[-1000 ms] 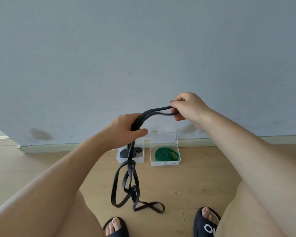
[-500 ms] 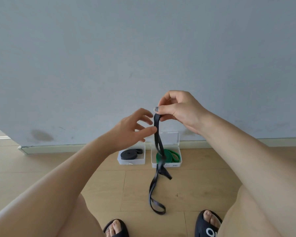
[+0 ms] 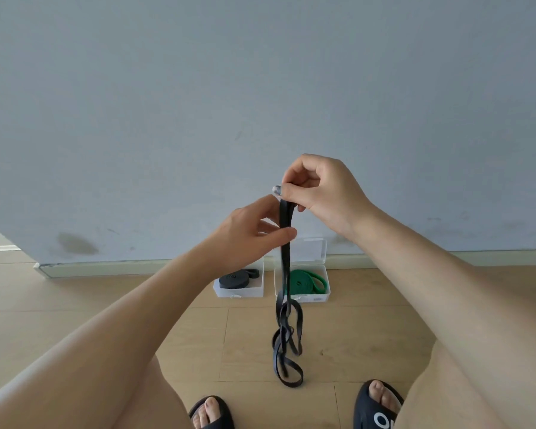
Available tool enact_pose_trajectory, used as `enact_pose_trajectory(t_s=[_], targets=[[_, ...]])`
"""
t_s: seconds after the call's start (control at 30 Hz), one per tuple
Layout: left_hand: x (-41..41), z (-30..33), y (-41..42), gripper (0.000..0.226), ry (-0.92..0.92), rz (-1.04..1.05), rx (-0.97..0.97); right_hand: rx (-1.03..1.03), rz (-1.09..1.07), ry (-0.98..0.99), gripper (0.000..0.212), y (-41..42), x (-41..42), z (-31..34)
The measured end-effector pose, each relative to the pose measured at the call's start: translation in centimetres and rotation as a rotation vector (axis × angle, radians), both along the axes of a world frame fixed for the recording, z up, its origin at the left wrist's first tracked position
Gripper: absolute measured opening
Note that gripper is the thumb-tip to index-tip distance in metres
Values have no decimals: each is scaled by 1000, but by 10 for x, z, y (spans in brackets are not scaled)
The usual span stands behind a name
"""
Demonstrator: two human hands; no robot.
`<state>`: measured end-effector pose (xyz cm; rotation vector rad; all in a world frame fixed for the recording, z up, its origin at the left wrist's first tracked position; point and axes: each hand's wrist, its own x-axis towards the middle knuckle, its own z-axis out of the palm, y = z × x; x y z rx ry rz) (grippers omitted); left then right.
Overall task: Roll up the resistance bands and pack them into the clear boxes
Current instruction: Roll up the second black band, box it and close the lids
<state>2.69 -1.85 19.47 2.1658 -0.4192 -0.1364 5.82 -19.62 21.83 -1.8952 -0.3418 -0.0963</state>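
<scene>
Right hand (image 3: pixel 319 193), centre of the frame, pinched the top end of a black band (image 3: pixel 283 274) between thumb and curled fingers. Left hand (image 3: pixel 251 233), just below and left of it, gripped the same band between thumb and fingers. Band hung straight down from both hands, with tangled loops reaching the wooden floor (image 3: pixel 75 305) at lower centre. Behind it, against the wall: left clear box (image 3: pixel 240 291) with a rolled black band (image 3: pixel 234 279) inside; right clear box (image 3: pixel 317 297), lid up, with a green band (image 3: pixel 307 281) inside. Black sandals (image 3: pixel 375 410) along the bottom edge.
</scene>
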Motion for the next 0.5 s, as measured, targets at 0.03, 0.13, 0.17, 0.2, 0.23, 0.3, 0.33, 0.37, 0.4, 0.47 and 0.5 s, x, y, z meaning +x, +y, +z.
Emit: enact_pose_trajectory(t_s=[0.03,0.13,0.17,0.2,0.23,0.3,0.33,0.37,0.4,0.47,0.5], targets=[[-1,1,-1,24,7,2,-6,9,-12,-11,16,1,0,0],[-3,5,-4,22,-11,29,10,32,-22,-23,16,3,0,3],[-3,6,-4,18,-11,34,0,39,-19,-19,14,2,0,5],[-3,6,-3,14,-8,40,-13,48,-19,-12,14,0,0,7],[-2,7,-1,10,-9,49,-16,61,-21,-5,13,-2,1,8],[0,7,1,10,-33,62,30,82,-29,7,13,-6,1,8],[1,6,1,15,-58,67,79,87,-33,11,14,-7,1,8],[1,6,1,21,-84,75,125,90,-38,16,14,-7,1,8],[1,5,0,25,-101,84,149,96,-41,23,13,-7,0,8],[1,5,-1,27,-109,88,126,109,-52,36,13,-7,0,9],[1,6,-1,27,-111,87,102,111,-61,39,13,-7,0,9]])
